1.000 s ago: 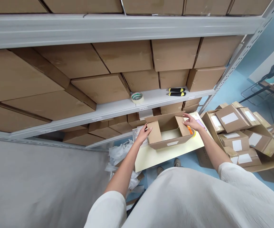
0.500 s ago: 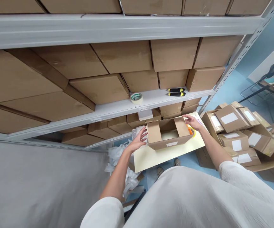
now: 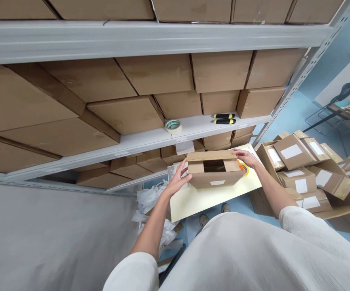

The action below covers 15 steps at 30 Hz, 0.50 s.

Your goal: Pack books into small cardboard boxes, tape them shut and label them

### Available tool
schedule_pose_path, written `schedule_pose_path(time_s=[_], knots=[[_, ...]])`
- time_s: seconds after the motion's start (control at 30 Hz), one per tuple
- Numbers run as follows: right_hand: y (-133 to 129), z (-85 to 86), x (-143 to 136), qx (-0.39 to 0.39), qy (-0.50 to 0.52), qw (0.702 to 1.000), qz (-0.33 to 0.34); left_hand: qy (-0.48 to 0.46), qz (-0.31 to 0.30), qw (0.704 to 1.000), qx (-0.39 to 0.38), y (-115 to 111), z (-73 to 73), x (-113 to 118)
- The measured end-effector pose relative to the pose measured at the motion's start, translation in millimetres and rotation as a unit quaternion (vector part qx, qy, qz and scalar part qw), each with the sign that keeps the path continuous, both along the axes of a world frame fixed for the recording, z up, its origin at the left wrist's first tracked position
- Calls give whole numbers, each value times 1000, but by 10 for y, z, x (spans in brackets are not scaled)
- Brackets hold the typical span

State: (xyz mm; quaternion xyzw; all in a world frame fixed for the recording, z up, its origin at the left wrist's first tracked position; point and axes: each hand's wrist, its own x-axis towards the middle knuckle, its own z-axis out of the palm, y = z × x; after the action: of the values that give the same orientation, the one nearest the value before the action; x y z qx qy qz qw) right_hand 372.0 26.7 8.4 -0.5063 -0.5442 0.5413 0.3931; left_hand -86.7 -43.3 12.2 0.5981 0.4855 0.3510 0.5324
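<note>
A brown cardboard box (image 3: 200, 180) with a white label stands on a pale yellow board in front of me. Its two end flaps are folded in, and the far long flap (image 3: 211, 155) leans over the opening. A dark gap shows between the flaps. My left hand (image 3: 177, 178) is at the box's left end, fingers spread and thumb apart, fingertips against its edge. At the far right corner, the fingers of my right hand (image 3: 245, 156) are bent over the flap. An orange and yellow tape roll (image 3: 245, 169) lies just right of the box, partly hidden.
Shelves hold rows of closed cartons (image 3: 156, 74). On the shelf edge (image 3: 144, 137) lie a masking tape roll (image 3: 173, 126) and two black-and-yellow cutters (image 3: 223, 119). A large carton (image 3: 338, 210) full of labelled boxes stands right; crumpled white wrapping (image 3: 153, 198) lies lower left of the board (image 3: 189, 204).
The far long flap has come over toward me and covers part of the opening. My right hand has moved slightly with it, and my left hand has closed in on the box's left end.
</note>
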Motion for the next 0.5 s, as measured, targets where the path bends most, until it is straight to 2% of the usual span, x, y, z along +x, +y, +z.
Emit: schedule_pose_path(time_s=[0.1, 0.2, 0.33, 0.5], knots=[[-43, 43, -37, -40, 1, 999, 1, 47, 38, 998, 12, 68, -68, 9], [-116, 94, -105, -47, -1, 999, -2, 102, 67, 992, 34, 140, -171, 81], [-227, 125, -222, -9, -47, 999, 17, 146, 78, 984, 68, 177, -271, 244], [-323, 89, -343, 57, -112, 992, 23, 164, 69, 983, 42, 120, -320, 315]])
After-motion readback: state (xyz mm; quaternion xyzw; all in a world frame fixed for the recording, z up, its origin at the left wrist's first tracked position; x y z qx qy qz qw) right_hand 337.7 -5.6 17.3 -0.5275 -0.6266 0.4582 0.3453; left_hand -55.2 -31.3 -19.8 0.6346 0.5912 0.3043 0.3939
